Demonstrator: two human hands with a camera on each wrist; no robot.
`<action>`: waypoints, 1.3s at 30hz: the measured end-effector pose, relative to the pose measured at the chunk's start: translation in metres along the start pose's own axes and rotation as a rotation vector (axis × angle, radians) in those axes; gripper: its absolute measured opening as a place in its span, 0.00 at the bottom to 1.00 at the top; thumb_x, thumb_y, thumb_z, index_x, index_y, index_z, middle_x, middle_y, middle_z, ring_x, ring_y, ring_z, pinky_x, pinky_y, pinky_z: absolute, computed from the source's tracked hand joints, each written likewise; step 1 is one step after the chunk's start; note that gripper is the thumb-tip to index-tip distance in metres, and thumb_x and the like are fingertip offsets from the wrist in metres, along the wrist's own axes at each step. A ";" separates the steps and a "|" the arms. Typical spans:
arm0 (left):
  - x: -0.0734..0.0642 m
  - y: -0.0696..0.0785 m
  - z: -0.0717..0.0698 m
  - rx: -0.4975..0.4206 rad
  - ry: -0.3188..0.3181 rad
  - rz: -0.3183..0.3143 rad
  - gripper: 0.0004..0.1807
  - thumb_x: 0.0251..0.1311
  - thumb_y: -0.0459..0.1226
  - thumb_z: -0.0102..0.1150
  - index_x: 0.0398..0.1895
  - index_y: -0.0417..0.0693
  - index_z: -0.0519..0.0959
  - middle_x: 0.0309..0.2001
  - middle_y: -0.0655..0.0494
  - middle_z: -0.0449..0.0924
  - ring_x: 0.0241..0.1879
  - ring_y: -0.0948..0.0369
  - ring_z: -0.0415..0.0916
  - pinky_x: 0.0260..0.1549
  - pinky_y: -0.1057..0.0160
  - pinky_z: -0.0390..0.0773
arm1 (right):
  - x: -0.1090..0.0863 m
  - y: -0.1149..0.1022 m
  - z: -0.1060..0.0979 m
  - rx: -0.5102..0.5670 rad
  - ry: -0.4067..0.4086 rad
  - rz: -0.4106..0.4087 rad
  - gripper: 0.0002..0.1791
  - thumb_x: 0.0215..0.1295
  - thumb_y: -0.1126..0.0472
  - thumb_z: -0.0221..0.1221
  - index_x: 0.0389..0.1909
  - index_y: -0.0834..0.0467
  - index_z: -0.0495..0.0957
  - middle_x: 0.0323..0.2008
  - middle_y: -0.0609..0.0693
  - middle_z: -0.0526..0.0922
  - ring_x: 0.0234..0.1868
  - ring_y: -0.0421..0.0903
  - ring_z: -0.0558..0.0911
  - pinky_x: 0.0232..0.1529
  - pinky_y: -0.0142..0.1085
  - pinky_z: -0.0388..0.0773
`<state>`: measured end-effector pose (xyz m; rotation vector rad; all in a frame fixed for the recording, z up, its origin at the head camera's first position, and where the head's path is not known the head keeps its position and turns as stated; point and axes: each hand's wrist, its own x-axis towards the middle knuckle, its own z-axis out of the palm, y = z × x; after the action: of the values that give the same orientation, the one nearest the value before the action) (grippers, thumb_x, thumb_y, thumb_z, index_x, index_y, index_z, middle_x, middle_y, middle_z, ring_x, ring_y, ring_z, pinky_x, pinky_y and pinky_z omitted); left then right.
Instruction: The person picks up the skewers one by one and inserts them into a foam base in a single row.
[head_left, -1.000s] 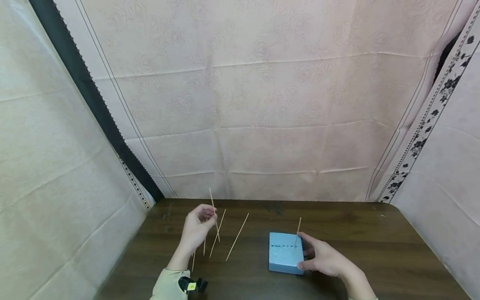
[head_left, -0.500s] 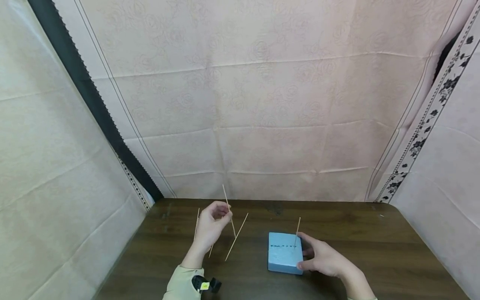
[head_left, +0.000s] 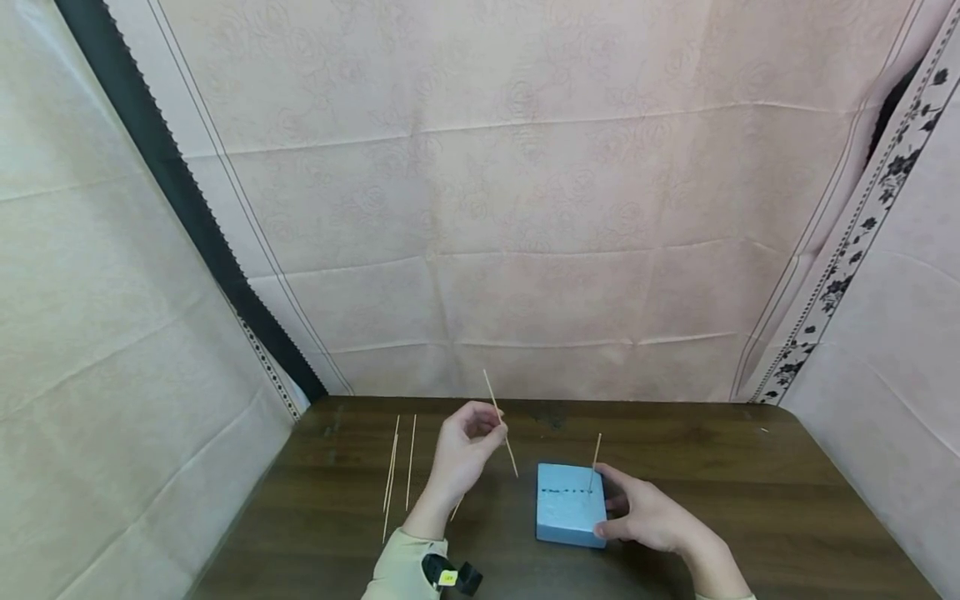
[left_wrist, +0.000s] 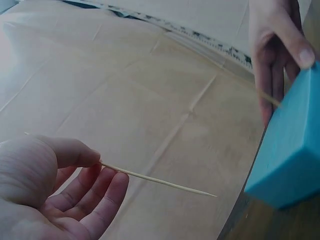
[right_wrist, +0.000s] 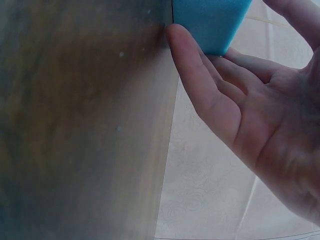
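Note:
In the head view my left hand (head_left: 467,446) pinches a thin wooden skewer (head_left: 512,456) between thumb and fingertips, above the table and left of a light-blue foam block (head_left: 568,533). The left wrist view shows the pointed end of this skewer (left_wrist: 175,186) directed toward the block (left_wrist: 285,150). My right hand (head_left: 648,512) grips the block by its right side, thumb at the near corner and fingers toward the far one. A second skewer (head_left: 597,450) stands upright in the block near its right edge, at the end of a row of dark marks (head_left: 562,492).
Several skewers (head_left: 410,462) lie on the brown wooden table (head_left: 750,483) left of my left hand, and one (head_left: 456,508) is partly hidden behind that wrist. A pale cloth (head_left: 562,250) hangs behind the table's far edge.
My left hand has moved right with its skewer, over the lying skewers and toward the block. The right hand and the block have stayed in place.

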<state>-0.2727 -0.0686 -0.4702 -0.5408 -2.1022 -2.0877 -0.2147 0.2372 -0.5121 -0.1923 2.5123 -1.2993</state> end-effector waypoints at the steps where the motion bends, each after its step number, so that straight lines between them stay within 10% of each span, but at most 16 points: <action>1: 0.000 0.001 0.004 -0.002 -0.007 0.000 0.09 0.65 0.25 0.69 0.47 0.38 0.83 0.42 0.45 0.84 0.42 0.55 0.82 0.41 0.63 0.86 | 0.000 0.000 0.000 0.000 0.000 0.000 0.54 0.55 0.61 0.80 0.80 0.65 0.62 0.64 0.68 0.79 0.57 0.60 0.85 0.46 0.54 0.86; 19: -0.005 -0.001 0.059 -0.043 -0.121 -0.025 0.09 0.70 0.29 0.68 0.49 0.48 0.85 0.43 0.50 0.84 0.41 0.54 0.85 0.44 0.60 0.88 | -0.001 0.002 -0.001 0.008 -0.015 -0.049 0.54 0.57 0.60 0.79 0.80 0.69 0.60 0.64 0.70 0.79 0.56 0.62 0.85 0.46 0.55 0.86; 39: -0.006 -0.011 0.083 -0.046 -0.149 -0.025 0.09 0.72 0.30 0.66 0.51 0.50 0.85 0.43 0.52 0.85 0.40 0.56 0.85 0.45 0.62 0.86 | -0.002 0.003 -0.001 0.032 -0.034 -0.066 0.55 0.58 0.62 0.78 0.79 0.73 0.57 0.60 0.69 0.82 0.55 0.62 0.85 0.45 0.54 0.87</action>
<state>-0.2575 0.0126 -0.4854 -0.7003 -2.1540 -2.1768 -0.2136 0.2402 -0.5133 -0.2900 2.4748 -1.3496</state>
